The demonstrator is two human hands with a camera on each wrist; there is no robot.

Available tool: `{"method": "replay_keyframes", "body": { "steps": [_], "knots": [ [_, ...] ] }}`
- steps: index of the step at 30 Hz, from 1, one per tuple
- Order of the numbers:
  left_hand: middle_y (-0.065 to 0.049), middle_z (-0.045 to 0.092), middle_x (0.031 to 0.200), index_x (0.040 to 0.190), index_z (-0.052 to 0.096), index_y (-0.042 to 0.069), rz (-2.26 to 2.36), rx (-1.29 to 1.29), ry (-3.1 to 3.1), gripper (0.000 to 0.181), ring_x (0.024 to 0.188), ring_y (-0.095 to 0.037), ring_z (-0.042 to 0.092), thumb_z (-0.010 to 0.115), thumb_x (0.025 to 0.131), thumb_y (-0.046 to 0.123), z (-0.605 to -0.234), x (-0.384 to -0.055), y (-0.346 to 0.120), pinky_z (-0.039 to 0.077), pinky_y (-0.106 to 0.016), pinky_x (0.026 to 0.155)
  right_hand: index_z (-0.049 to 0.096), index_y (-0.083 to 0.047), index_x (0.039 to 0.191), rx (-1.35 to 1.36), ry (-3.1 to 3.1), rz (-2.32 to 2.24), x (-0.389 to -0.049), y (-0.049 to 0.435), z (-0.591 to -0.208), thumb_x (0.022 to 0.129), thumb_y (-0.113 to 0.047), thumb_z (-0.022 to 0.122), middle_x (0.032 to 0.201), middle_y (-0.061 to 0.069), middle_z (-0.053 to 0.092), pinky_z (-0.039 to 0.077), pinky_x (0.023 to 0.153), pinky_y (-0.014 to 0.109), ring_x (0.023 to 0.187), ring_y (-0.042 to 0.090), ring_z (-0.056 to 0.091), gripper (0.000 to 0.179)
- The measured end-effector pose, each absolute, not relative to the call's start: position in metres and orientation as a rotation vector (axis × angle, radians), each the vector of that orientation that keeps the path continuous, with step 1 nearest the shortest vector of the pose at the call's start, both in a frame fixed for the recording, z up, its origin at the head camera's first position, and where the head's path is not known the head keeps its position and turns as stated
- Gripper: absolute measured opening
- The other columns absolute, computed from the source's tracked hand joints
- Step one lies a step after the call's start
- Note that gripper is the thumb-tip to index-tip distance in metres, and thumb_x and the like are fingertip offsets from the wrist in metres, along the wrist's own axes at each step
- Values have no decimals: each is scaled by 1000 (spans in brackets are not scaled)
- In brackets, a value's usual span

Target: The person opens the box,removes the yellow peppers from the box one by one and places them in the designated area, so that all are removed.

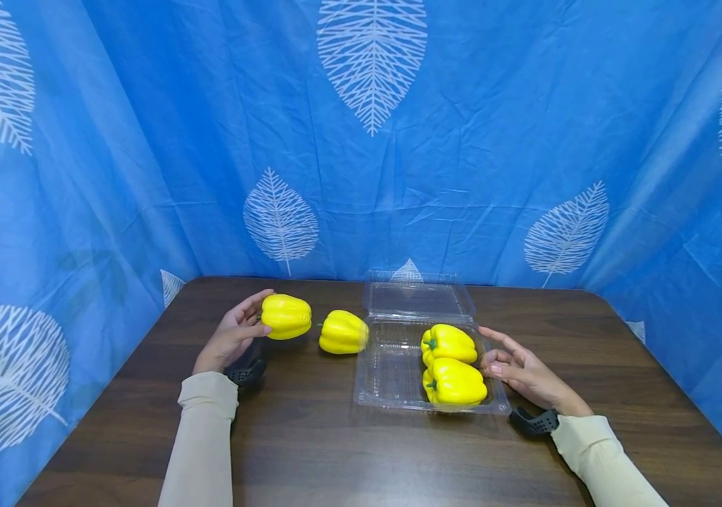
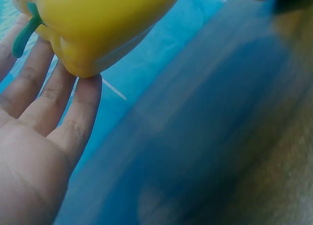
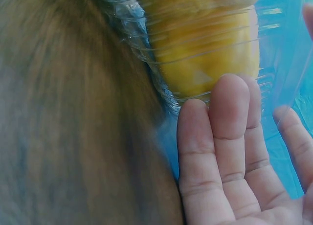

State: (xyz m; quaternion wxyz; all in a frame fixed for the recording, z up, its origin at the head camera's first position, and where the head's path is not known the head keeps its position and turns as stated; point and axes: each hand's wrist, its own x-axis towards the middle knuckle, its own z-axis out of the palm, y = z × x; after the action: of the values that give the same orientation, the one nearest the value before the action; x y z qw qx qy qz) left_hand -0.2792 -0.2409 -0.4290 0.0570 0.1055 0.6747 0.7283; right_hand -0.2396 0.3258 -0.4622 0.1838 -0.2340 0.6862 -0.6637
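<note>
My left hand [image 1: 234,334] grips a yellow bell pepper [image 1: 287,317] between thumb and fingers, above the left part of the table. In the left wrist view its green stem [image 2: 27,32] points back toward the palm. A second yellow bell pepper [image 1: 343,332] rests just left of a clear plastic clamshell container [image 1: 389,403]. Two more, a far yellow bell pepper [image 1: 452,343] and a near yellow bell pepper [image 1: 458,382], lie side by side in the container's right half. My right hand [image 1: 522,370] touches the container's right wall with extended fingers [image 3: 230,105].
The container's clear lid [image 1: 420,299] is folded back toward the far edge of the dark wooden table [image 1: 310,451]. A blue curtain [image 1: 462,155] with white leaf prints hangs behind and along both sides.
</note>
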Motion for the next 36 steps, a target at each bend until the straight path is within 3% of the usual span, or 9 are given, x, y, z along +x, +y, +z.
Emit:
{"method": "replay_keyframes", "body": {
  "steps": [17,36],
  "knots": [
    [-29,29,169,168,25,-5,2128,255,2041,82,123,-6,59,66,97,-8,-442,-285,-243,54,-21,105,42,-41,158,-611,1988,-1851,-239,324,-462,111,-8,53,116,3,66,56,102,24,109,15,68,58],
    [-29,29,170,168,24,-5,2034,238,2052,82,133,-16,53,67,98,-5,-451,-290,-239,53,-20,106,42,-41,158,-629,1978,-1852,-239,325,-462,112,-8,52,116,2,66,56,103,24,110,15,68,58]
  ]
}}
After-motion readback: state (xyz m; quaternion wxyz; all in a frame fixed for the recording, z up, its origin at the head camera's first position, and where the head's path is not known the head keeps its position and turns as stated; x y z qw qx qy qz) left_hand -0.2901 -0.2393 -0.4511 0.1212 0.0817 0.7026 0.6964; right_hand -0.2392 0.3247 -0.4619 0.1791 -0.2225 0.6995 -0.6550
